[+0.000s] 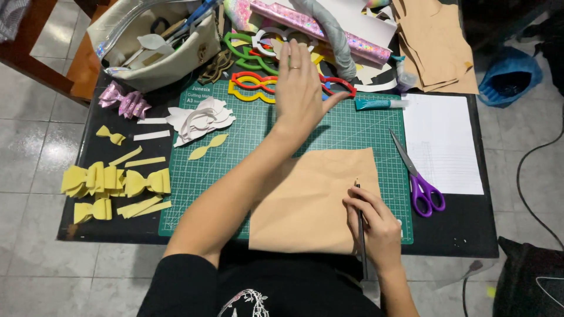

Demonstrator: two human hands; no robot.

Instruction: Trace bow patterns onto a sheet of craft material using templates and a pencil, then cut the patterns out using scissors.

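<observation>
The right hand [376,226] is clenched around a dark pencil [360,226], which stands steeply with its long axis running near to far; its tip points away from the person and meets the tan sheet [305,205] close to that sheet's right edge. The tan sheet lies flat on the near half of the green cutting mat [235,135], its near edge overhanging the mat toward the person. The left hand [299,88] is released, fingers extended and together, raised over the far part of the mat above a cluster of coloured plastic templates [252,82]; whether the fingertips touch any template cannot be determined from this angle. Purple-handled scissors [418,176] lie at the right edge of the mat, blades pointing far and left, handles near. A teal glue tube [379,104] lies across the far right corner of the mat, long axis left to right. Yellow bows [111,182] rest on the black table [464,223] left of the mat. A white sheet [440,141] lies just right of the scissors.
</observation>
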